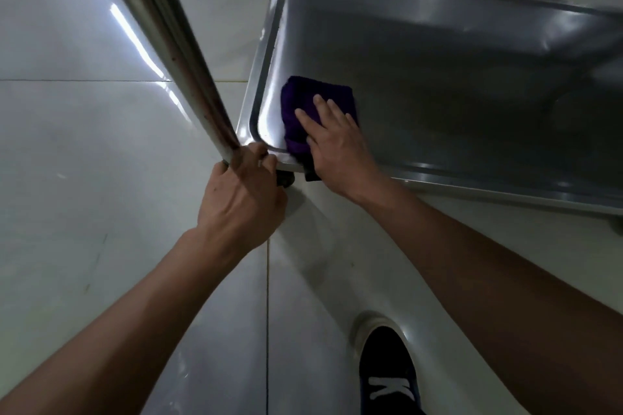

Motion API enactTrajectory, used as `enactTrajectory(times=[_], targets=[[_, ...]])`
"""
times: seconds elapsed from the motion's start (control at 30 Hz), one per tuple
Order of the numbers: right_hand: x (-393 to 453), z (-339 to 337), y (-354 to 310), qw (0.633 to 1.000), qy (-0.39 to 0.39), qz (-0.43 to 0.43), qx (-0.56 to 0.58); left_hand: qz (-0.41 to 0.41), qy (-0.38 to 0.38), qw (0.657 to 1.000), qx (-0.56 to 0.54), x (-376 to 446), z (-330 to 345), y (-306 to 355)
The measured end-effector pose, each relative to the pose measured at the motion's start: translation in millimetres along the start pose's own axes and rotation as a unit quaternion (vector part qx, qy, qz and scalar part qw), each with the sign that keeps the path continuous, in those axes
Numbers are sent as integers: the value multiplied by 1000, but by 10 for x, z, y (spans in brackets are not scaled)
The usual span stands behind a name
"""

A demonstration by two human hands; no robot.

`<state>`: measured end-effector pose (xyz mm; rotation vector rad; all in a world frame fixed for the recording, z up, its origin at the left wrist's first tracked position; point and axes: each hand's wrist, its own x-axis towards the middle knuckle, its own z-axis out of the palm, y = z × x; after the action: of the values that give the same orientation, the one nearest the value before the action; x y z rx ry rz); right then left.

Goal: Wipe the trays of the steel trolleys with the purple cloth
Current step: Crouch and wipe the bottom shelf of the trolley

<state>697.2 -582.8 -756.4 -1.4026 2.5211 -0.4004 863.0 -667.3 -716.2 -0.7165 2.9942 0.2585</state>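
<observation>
Here we see the purple cloth (313, 111) folded into a thick pad, lying in the near left corner of the bottom tray (455, 84) of the steel trolley, with one end draped over the tray's near rim. Our right hand (337, 148) lies flat on it, fingers straight and slightly spread, pressing the cloth against the tray floor without curling around it. Our left hand (242, 199) grips the foot of the trolley's upright post (182, 54) just beside that corner, its fingers wrapped round the tube where it meets the tray. Below this corner a dark caster (286, 178) shows between our two hands. The trolley stands on a glossy floor (84, 152) of pale tiles that catch streaks of light. At the bottom edge, a dark shoe (387, 371) with white lettering rests on the floor beneath our right forearm.
</observation>
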Motion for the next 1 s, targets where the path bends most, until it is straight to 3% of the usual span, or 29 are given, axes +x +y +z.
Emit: enactTrajectory(times=[0.3, 0.47, 0.83, 1.0], targets=[[-868, -509, 1204, 992, 39, 121, 20, 122, -9, 993, -1, 413, 130, 1240], [-1377, -767, 1861, 975, 85, 202, 34, 135, -48, 989, 21, 568, 263, 1660], [-1352, -812, 2045, 966, 94, 239, 32, 149, -27, 988, -4, 540, 309, 1480], [-1016, -754, 1815, 973, 79, 211, 47, 85, -12, 996, 0, 583, 210, 1011]])
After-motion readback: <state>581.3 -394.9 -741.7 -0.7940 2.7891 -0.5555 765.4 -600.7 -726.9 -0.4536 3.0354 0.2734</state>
